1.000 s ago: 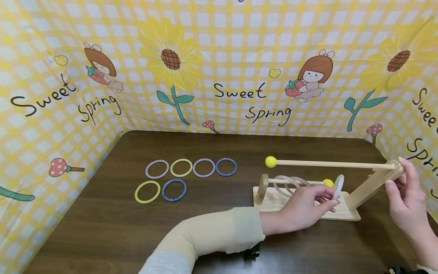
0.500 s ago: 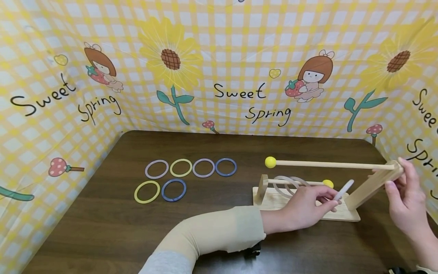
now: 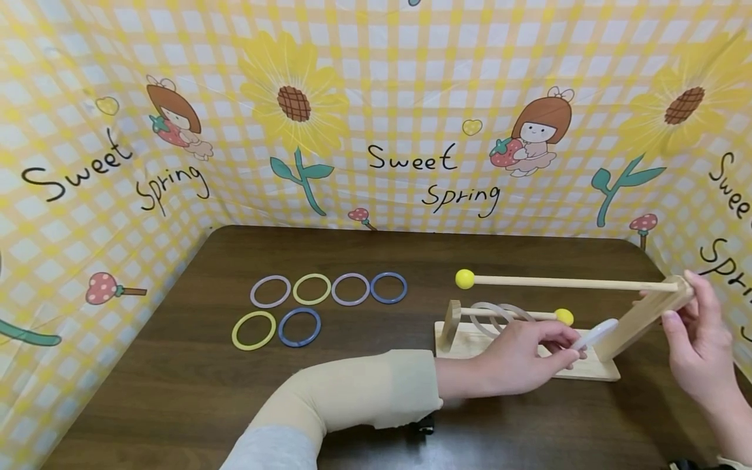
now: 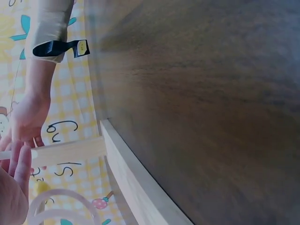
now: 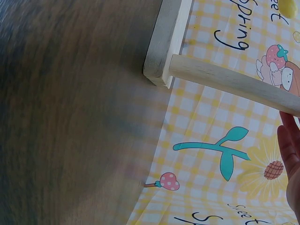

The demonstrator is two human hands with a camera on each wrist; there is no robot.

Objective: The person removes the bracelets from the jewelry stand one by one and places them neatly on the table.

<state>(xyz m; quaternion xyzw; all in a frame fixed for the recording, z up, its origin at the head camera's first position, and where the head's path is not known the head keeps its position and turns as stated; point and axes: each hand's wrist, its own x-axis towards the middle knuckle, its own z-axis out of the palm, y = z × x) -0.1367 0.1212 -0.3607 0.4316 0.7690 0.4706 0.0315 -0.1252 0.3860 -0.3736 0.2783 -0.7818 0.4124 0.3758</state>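
A pale, whitish ring point(image 3: 596, 334) is pinched between the thumb and fingers of my left hand point(image 3: 523, 358), tilted and apart from any rod. Just beyond that hand, two similar pale rings point(image 3: 486, 314) hang on the lower rod of a wooden stand point(image 3: 449, 329); this rod ends in a yellow ball point(image 3: 564, 317). My right hand point(image 3: 702, 346) grips the top of the stand's tall post point(image 3: 646, 320), where the upper rod point(image 3: 576, 282) begins. In the right wrist view only part of the right hand point(image 5: 291, 154) shows, against the post point(image 5: 234, 83).
Left of the stand, several rings lie flat on the dark wooden table point(image 3: 176, 391): purple point(image 3: 252, 297), yellow point(image 3: 233, 331) and blue point(image 3: 320, 326) among them. A checked cloth point(image 3: 382, 98) rises behind the table. The upper rod's yellow ball point(image 3: 465, 279) points left.
The pale ring in my left hand has tipped from nearly upright to leaning right, towards the post. My right hand keeps its grip on the post.
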